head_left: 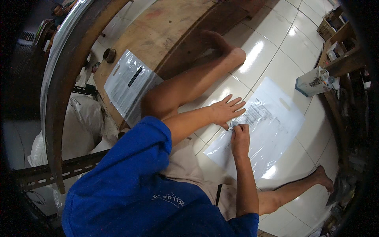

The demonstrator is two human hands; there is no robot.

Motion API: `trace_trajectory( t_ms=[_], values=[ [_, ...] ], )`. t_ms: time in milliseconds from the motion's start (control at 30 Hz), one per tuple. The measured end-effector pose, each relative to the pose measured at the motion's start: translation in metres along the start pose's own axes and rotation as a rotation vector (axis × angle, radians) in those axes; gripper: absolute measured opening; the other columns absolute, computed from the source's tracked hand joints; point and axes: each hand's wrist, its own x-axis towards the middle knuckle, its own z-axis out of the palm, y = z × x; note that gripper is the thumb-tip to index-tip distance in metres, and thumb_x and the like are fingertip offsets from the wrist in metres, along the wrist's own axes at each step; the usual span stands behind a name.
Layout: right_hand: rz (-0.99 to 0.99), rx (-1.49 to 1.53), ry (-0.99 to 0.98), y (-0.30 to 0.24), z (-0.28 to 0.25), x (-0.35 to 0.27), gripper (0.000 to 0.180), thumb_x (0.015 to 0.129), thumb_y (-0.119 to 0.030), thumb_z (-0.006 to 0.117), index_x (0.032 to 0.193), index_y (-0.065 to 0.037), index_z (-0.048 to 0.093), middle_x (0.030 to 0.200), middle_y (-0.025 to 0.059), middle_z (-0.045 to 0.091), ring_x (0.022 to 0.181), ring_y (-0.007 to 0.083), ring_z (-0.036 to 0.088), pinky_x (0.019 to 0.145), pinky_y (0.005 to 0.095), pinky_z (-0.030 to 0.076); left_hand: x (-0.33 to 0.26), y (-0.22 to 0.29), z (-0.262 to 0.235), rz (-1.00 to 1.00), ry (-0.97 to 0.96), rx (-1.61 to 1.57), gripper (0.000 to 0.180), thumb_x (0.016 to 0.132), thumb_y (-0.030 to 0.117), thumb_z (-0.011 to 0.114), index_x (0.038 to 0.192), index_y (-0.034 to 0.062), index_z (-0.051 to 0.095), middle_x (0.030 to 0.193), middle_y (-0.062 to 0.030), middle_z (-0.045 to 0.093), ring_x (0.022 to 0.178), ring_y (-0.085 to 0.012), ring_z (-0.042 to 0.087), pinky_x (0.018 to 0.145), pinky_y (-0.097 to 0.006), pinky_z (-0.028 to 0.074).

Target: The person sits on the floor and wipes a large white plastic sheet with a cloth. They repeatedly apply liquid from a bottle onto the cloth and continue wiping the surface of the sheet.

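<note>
While your right hand (241,139) curls closed on the white plastic bag (272,138) on the tiled floor (267,51), any pinched item hidden, your left hand (225,112) spreads open at the bag's left edge, and a translucent container (312,83) stands beyond its slotted end.

The place looked like a small workshop, perhaps in a home, with glossy white floor tiles (272,17). A stained wooden platform (173,23), slotted-angle steel rails (79,166), bulky white sacks (75,122), a smudged plastic container (310,83) and cluttered wooden shelving (347,63) suggested it.
</note>
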Motion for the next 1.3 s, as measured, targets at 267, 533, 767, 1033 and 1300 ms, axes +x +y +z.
trace_trajectory(
  t_ms=[267,533,767,1033,1300],
  values=[
    [-0.032,-0.128,0.013,0.031,0.001,0.042,0.010,0.081,-0.001,0.054,0.088,0.004,0.058,0.093,0.0209,0.054,0.089,0.0387,0.055,0.076,0.0435,0.047,0.005,-0.013,0.014,-0.031,-0.025,-0.025,0.119,0.059,0.063,0.076,0.149,0.0056,0.023,0.157,-0.0131,0.017,0.146,-0.0327,0.008,0.115,-0.057,0.010],
    [-0.058,-0.023,-0.029,0.042,-0.018,0.055,0.011,0.076,0.003,0.053,0.085,0.002,0.057,0.090,0.0219,0.052,0.085,0.0391,0.056,0.074,0.0458,0.047,0.004,-0.015,0.010,-0.010,0.022,-0.029,0.118,0.059,0.065,0.073,0.147,0.0034,0.024,0.156,-0.0148,0.019,0.146,-0.0324,0.010,0.116,-0.056,0.010],
    [-0.022,-0.091,0.050,0.037,-0.011,0.069,0.010,0.074,0.005,0.057,0.084,0.003,0.059,0.088,0.0194,0.052,0.082,0.0372,0.056,0.072,0.0430,0.047,0.002,-0.018,0.013,-0.018,0.010,-0.026,0.123,0.059,0.065,0.074,0.147,-0.0014,0.020,0.156,-0.0162,0.018,0.146,-0.0332,0.010,0.116,-0.056,0.010],
    [-0.006,-0.118,-0.078,0.037,-0.033,0.075,0.012,0.078,0.002,0.056,0.089,0.002,0.061,0.090,0.0194,0.053,0.086,0.0374,0.056,0.075,0.0414,0.047,0.003,-0.015,0.005,-0.032,-0.036,-0.032,0.125,0.058,0.065,0.074,0.147,-0.0034,0.018,0.156,-0.0174,0.017,0.146,-0.0328,0.008,0.116,-0.055,0.010],
    [-0.028,-0.142,0.103,0.048,-0.017,0.098,0.008,0.077,0.003,0.055,0.084,0.002,0.058,0.086,0.0198,0.050,0.082,0.0383,0.054,0.072,0.0440,0.045,0.003,-0.012,0.003,-0.022,-0.058,-0.043,0.126,0.059,0.063,0.075,0.147,-0.0041,0.015,0.156,-0.0186,0.016,0.146,-0.0339,0.008,0.116,-0.057,0.009]
  ],
)
